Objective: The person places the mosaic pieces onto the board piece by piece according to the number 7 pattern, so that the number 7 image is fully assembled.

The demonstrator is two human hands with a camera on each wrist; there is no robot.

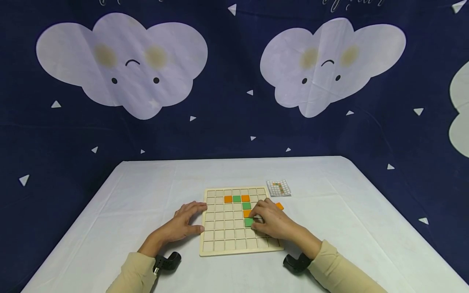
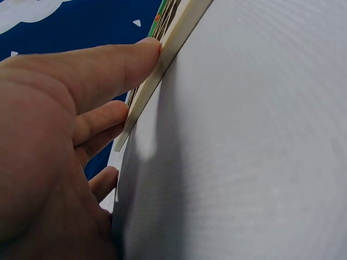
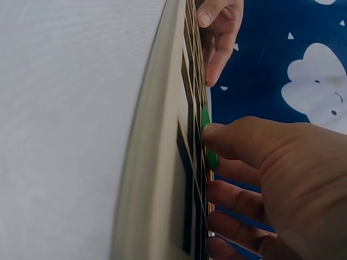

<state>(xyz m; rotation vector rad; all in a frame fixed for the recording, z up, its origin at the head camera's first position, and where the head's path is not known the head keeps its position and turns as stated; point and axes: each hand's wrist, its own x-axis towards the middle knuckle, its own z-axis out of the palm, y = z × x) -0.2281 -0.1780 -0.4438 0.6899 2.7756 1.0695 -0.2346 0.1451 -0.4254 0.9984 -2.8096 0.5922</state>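
A pale wooden grid board [image 1: 219, 235] lies flat on the white table. Along its upper part runs a row of orange and green square tiles, from which a column drops toward the middle. My right hand [image 1: 272, 219] is over the board's right side, pinching the lowest green tile [image 1: 248, 222] of that column between thumb and index finger. The right wrist view shows the thumb on this green tile [image 3: 212, 158]. My left hand [image 1: 179, 224] touches the board's left edge with its thumb and fingertips, the fingers loosely spread and holding nothing.
A small card [image 1: 278, 188] printed with a coloured grid pattern lies beyond the board's upper right corner. Beside the right edge an orange tile [image 1: 279, 206] shows, partly behind my right hand. A dark blue cloth with clouds [image 1: 124, 93] hangs behind the white table [image 1: 154, 179].
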